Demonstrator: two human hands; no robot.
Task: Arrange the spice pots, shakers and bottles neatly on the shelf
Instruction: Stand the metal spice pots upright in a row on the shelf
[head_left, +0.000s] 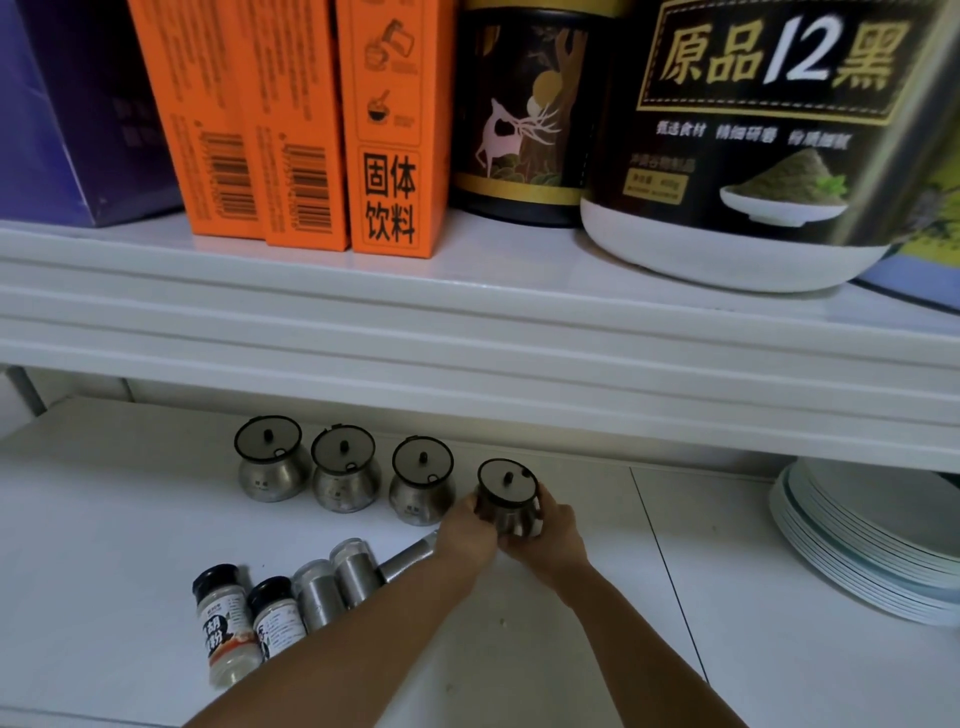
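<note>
On the lower shelf (130, 519), far centre, a steel spice pot (506, 486) with a dark lid is gripped from both sides. The left hand (467, 532) is curled round the pot's left flank and the right hand (553, 532) round its right flank. Both sets of fingers are closed onto the steel body, and the lid is left uncovered. The right fingertips (541, 506) are seen wrapped over the far-right side. The left fingers are mostly hidden behind the back of the hand, so only contact at the pot's left edge can be confirmed. The pot is held upright. Its base is hidden by the hands, so it cannot be told whether it is resting on the shelf or lifted.

To its left a row of three matching pots (344, 470) is set: upright, lids on, close together but not touching. The held pot is placed at the right end of that row, slightly nearer than the rest and just beside the last one.

Nearer and to the left a second row is laid out: two black-capped bottles (226, 623) at the left end, then two steel shakers (356, 571) with clear caps, packed side by side. A further steel cylinder (410, 556) is seen just right of the shakers, its near end covered by the left forearm — what it is cannot be told.

Far right on the same shelf a stack of white plates (857, 561) is kept, well apart from the pots. On the upper shelf (467, 312), from left to right: a purple box (78, 130), three orange boxes (291, 130), a black tin (524, 114) with a deer print and a large dark tub (753, 156).
</note>
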